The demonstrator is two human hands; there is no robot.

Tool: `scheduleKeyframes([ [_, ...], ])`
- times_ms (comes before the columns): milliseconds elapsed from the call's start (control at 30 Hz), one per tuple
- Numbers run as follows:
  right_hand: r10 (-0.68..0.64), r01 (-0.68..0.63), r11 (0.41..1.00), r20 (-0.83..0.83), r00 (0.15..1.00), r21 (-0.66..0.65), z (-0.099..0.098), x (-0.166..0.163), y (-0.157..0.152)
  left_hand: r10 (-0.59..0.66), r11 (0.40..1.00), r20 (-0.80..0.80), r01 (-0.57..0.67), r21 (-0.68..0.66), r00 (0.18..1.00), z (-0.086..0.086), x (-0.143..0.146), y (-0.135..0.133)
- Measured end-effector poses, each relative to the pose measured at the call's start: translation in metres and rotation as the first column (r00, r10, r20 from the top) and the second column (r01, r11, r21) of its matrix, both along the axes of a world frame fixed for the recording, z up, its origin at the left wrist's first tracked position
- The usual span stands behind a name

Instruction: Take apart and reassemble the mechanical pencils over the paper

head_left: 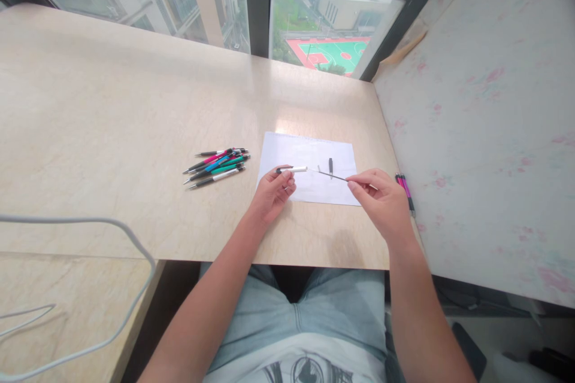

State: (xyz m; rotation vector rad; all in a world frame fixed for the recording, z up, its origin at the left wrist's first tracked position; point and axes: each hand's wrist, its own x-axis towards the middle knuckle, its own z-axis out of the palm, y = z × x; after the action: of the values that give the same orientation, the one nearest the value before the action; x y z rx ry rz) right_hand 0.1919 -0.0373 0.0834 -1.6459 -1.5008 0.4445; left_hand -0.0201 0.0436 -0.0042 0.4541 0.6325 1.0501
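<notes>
My left hand (272,192) is closed around a white pen barrel (299,169) with a black clip end, its white end pointing right. Between thumb and fingertips of my right hand (376,196) is a thin dark pen refill (331,175), its pale tip toward the barrel's end. Whether the tip touches the barrel I cannot tell. Both hands are over a white sheet of paper (309,191). On the sheet lie a black pen grip (331,165) and a small thin pale piece (319,169), too small to name.
Several pens (218,166) in mixed colours lie in a pile left of the sheet. More black and purple pens (405,191) rest beside the wall panel (485,131) at right. A grey cable (130,233) loops at lower left. Windows (332,18) stand behind the tabletop (112,131).
</notes>
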Motion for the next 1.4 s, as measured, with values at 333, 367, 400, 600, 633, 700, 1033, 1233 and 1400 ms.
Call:
scheduleKeyframes([
  [333,0.107,-0.106,0.992,0.005,0.994,-0.065,0.014,0.003,0.010,-0.091,0.988,-0.152,0.108,0.108,0.984,0.002,0.004,-0.004],
  [367,0.110,-0.112,0.992,-0.044,0.993,-0.058,0.014,0.001,0.012,-0.098,0.987,-0.144,0.114,0.110,0.985,0.002,0.004,-0.004],
  [400,0.114,-0.119,0.992,-0.100,0.988,-0.052,0.012,-0.002,0.015,-0.098,0.989,-0.127,0.111,0.102,0.987,0.002,0.004,-0.004],
  [600,0.068,-0.080,0.997,-0.370,0.927,-0.016,-0.012,-0.036,0.023,-0.071,0.997,-0.011,0.071,0.016,0.997,0.002,0.005,-0.005],
  [633,0.036,-0.049,0.999,-0.407,0.913,-0.020,-0.016,-0.041,0.024,-0.070,0.998,0.000,0.070,0.005,0.998,0.002,0.005,-0.005],
  [700,-0.015,0.007,1.000,-0.461,0.887,-0.019,-0.023,-0.049,0.027,-0.059,0.998,0.023,0.059,-0.015,0.998,0.004,0.006,-0.006],
  [1033,-0.018,0.078,0.993,-0.525,0.851,0.093,-0.033,-0.056,0.038,-0.051,0.998,0.070,0.054,-0.041,0.996,0.001,0.008,-0.007],
  [1233,-0.008,0.058,0.996,-0.541,0.841,0.075,-0.033,-0.058,0.038,-0.012,0.998,0.076,0.017,-0.062,0.997,0.006,0.007,-0.007],
  [1400,-0.016,0.061,0.996,-0.533,0.846,0.067,-0.029,-0.055,0.038,-0.015,0.998,0.064,0.019,-0.061,0.998,0.005,0.007,-0.006],
])
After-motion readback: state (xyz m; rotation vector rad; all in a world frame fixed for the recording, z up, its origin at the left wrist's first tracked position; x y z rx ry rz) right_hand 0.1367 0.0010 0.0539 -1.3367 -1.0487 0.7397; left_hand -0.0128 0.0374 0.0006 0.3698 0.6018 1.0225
